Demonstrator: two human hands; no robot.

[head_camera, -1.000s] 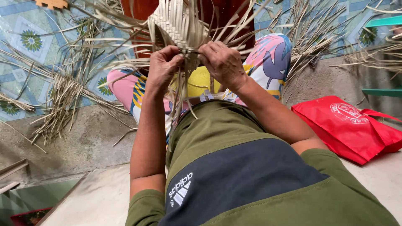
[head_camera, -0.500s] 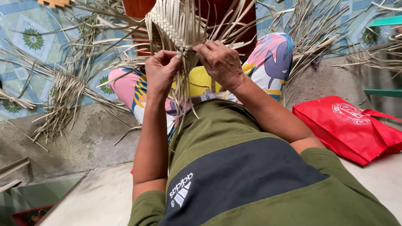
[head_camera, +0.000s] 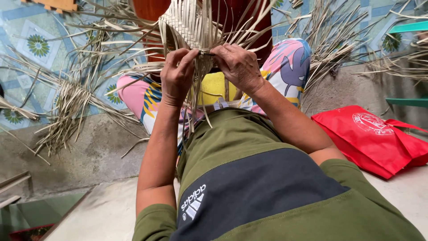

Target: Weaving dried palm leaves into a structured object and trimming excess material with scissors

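A half-woven piece of pale dried leaf strips (head_camera: 189, 24) stands over my knees, with loose strip ends fanning out from it. My left hand (head_camera: 177, 76) pinches strips at its lower edge, fingers curled. My right hand (head_camera: 239, 67) grips strips just to the right, fingertips nearly touching the left hand's. A thin dark strand or tool runs between the two hands; I cannot tell which. Loose strips hang down between my forearms onto my lap. I wear a green and dark shirt and bright patterned trousers.
Bundles of dried leaf strips (head_camera: 67, 107) lie on the tiled floor at the left, more strips (head_camera: 339, 40) at the upper right. A red cloth bag (head_camera: 370, 138) lies on the concrete step at my right. A green bar (head_camera: 408, 101) juts in from the right edge.
Both hands have stayed on the weaving's lower edge with small finger shifts. The view has tilted slightly; the work sits a little lower in frame.
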